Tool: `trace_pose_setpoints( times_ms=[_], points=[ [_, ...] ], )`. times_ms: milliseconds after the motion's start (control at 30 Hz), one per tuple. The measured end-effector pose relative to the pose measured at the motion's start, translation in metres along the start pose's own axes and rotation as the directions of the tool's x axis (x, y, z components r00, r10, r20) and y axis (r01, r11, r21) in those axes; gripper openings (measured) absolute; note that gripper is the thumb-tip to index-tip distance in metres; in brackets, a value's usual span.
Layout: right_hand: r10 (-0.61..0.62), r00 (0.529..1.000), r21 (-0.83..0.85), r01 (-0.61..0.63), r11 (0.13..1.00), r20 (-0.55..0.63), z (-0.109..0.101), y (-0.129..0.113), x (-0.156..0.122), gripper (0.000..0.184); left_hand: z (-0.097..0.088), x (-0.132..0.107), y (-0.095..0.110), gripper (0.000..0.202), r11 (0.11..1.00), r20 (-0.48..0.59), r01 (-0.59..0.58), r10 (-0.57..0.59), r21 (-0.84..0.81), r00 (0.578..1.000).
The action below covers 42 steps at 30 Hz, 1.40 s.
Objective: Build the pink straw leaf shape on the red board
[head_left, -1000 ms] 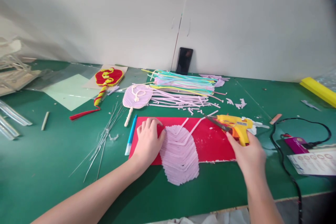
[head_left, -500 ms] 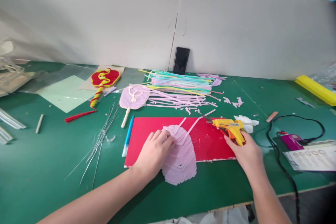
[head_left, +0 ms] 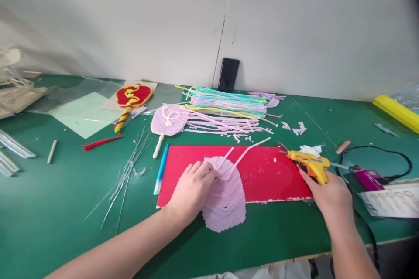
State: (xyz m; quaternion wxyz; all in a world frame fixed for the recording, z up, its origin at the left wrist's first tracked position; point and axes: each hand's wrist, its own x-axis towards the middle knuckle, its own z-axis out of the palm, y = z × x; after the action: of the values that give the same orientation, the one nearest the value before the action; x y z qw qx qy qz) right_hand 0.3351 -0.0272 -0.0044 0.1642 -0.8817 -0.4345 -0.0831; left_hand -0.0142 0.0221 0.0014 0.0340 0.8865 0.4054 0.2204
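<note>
My left hand (head_left: 193, 187) is closed at the upper left edge of a lilac oval fan piece (head_left: 227, 205), built from rows of bent pipe cleaners. Its fingertips pinch there, partly hidden. Two loose ends of a lilac pipe cleaner (head_left: 251, 148) stick out past the oval's top. Under the oval's upper part lies a red board (head_left: 271, 178) with a ragged near edge. My right hand (head_left: 330, 192) is wrapped around a yellow hot glue gun (head_left: 309, 163), held over the board's right end with its nozzle toward the left.
A bundle of coloured pipe cleaners (head_left: 229, 102), a finished lilac fan (head_left: 170, 121) and a red-yellow fan (head_left: 134, 96) lie behind. Thin wires (head_left: 127, 168) and a blue marker (head_left: 162, 168) are left of the board. A black cable (head_left: 366, 224) runs at right; a phone (head_left: 228, 75) leans on the partition.
My right hand has moved the glue gun to the right, away from the oval. My left hand stays on the fan piece. The view has shifted slightly.
</note>
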Motion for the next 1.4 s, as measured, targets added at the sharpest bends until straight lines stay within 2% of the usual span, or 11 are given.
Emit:
trace_pose_setpoints(
  times_ms=[133,200,267,300,367,400,467,533,700,1067,1400],
  points=[
    [-0.105,0.987,-0.089,0.095,0.991,-0.123,-0.014,-0.003,-0.001,0.061,-0.003,0.001,-0.003,0.009,1.0,-0.044,-0.015,0.015,-0.009,0.999],
    [-0.122,0.977,0.031,0.129,0.991,-0.173,-0.024,-0.017,-0.005,0.056,-0.003,0.002,-0.005,0.009,1.0,-0.074,-0.019,0.018,-0.022,0.997],
    [-0.041,0.997,0.306,0.06,0.95,-0.068,-0.033,-0.038,-0.012,0.048,-0.003,0.002,-0.006,0.01,0.999,-0.108,-0.022,0.017,-0.042,0.994],
    [0.004,0.995,0.431,-0.046,0.901,0.097,-0.036,-0.051,-0.016,0.045,-0.003,0.002,-0.007,0.01,0.998,-0.126,-0.024,0.018,-0.051,0.992],
    [-0.115,0.875,0.609,-0.228,0.76,0.471,-0.038,-0.078,-0.025,0.049,-0.004,0.002,-0.008,0.01,0.997,-0.154,-0.04,0.029,-0.067,0.988],
    [-0.213,0.798,0.679,-0.3,0.67,0.563,-0.037,-0.09,-0.029,0.051,-0.005,0.002,-0.008,0.01,0.996,-0.163,-0.052,0.039,-0.073,0.986],
    [-0.336,0.679,0.718,-0.413,0.56,0.652,-0.033,-0.113,-0.034,0.053,-0.009,0.001,-0.007,0.012,0.993,-0.168,-0.096,0.082,-0.075,0.982],
    [-0.369,0.646,0.727,-0.462,0.509,0.668,-0.029,-0.129,-0.033,0.052,-0.014,0.0,-0.005,0.018,0.984,-0.16,-0.164,0.151,-0.071,0.975],
    [-0.384,0.646,0.744,-0.49,0.454,0.66,-0.027,-0.148,-0.015,0.04,-0.027,0.001,0.0,0.032,0.967,-0.098,-0.253,0.248,-0.031,0.964],
    [-0.404,0.646,0.761,-0.58,0.292,0.648,0.002,-0.161,-0.01,0.031,-0.02,-0.003,0.014,0.033,0.961,-0.137,-0.192,0.221,0.199,0.966],
    [-0.302,0.566,0.641,-0.687,0.341,0.767,0.006,-0.152,-0.008,0.031,-0.004,-0.024,0.044,0.056,0.957,-0.027,-0.087,0.099,0.277,0.995]
  ],
)
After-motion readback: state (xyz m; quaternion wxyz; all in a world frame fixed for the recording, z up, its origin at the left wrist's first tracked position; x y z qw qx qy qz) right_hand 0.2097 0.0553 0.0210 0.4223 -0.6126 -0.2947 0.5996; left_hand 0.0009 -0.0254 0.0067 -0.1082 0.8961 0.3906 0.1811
